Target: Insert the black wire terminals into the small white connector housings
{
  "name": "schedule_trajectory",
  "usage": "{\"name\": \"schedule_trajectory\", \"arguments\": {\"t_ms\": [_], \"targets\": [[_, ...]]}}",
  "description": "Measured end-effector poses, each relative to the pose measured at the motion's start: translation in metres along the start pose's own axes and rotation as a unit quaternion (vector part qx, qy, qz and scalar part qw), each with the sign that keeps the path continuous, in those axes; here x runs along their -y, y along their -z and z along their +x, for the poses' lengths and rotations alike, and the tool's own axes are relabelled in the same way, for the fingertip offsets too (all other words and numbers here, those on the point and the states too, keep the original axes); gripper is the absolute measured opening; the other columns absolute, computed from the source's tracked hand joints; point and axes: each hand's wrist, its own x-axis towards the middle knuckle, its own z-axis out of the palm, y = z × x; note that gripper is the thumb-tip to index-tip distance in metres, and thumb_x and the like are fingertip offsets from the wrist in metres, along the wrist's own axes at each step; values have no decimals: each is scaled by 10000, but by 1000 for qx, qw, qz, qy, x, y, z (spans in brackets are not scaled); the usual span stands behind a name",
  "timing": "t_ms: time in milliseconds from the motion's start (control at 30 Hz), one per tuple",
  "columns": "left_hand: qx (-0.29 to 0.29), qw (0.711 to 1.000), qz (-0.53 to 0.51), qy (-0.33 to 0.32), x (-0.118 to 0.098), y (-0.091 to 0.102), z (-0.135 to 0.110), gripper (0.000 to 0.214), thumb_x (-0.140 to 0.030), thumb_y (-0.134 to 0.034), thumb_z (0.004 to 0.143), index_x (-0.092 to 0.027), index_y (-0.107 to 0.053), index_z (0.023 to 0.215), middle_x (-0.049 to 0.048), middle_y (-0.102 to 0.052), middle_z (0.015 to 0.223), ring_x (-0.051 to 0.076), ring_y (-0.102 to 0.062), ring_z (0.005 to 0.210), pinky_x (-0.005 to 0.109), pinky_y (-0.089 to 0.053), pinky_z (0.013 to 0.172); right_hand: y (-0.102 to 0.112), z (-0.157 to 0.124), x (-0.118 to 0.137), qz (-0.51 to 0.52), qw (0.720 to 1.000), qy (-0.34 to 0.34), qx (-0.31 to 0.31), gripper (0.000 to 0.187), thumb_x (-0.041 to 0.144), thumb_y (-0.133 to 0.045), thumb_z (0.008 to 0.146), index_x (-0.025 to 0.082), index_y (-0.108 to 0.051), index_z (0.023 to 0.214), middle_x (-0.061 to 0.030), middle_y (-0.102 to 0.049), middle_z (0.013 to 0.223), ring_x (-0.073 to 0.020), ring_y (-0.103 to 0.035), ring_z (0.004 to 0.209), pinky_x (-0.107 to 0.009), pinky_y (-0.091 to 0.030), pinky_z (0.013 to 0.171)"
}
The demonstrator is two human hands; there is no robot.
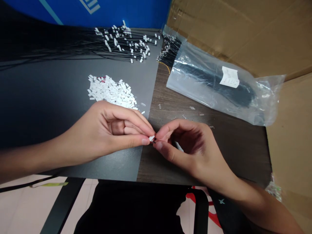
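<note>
The white piece [151,138] at the left hand's [107,139] fingertips is partly covered by them; the dark bits between it and the right hand [195,162] are too small to make out; a pale thing [179,147] behind the right thumb is mostly hidden; the left hand masks the near edge of the pile [109,92], where white pieces bury most of something red [101,79]; beyond, the cables [73,48] blur into darkness and leave at the left edge; past the right hand, the label's [229,77] print is illegible; both forearms are cut off.

Small white connector [151,138]; tilted
</note>
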Motion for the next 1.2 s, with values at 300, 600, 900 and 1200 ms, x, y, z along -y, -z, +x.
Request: {"name": "schedule_trajectory", "arguments": {"t_ms": [300, 600, 900, 1200], "targets": [[-6, 1000, 21, -13, -3, -3, -1, 240, -99, -999, 918, -333, -1001, 970, 6, -942, 1005, 176, -907, 896, 176, -747, 843, 0, 1, 0, -10, 1000, -16, 7, 204, 182, -1067, 893, 195, -873, 955, 2, -842, 841, -125, -771, 751, -213, -658, 701], [-41, 973, 185, -134, -5, -6, -8, 285, -154, -983, 956, -424, -1007, 1045, -10, -953, 1002, 208, -893, 845, 268, -737, 805, 2, 2, 2, 11, 998, -47, 28, 266, 204, -1082, 867, 191, -831, 955, 11, -806, 817, -116, -721, 713, -224, -635, 690], [-42, 967, 199, -154, -3, -7, -10, 303, -169, -982, 967, -456, -1002, 1061, -28, -953, 993, 198, -888, 804, 267, -714, 733, 1, 4, -3, 38, 998, -34, 31, 282, 175, -1088, 850, 197, -818, 930, 14, -806, 827, -113, -730, 733, -225, -649, 730], [-28, 972, 184, -142, -2, -5, -7, 271, -144, -971, 944, -408, -1005, 999, -16, -954, 990, 195, -881, 781, 255, -703, 727, 1, 4, -5, 25, 999, -32, 33, 289, 258, -1088, 847, 218, -805, 889, 11, -812, 829, -125, -733, 726, -246, -665, 730]]}}
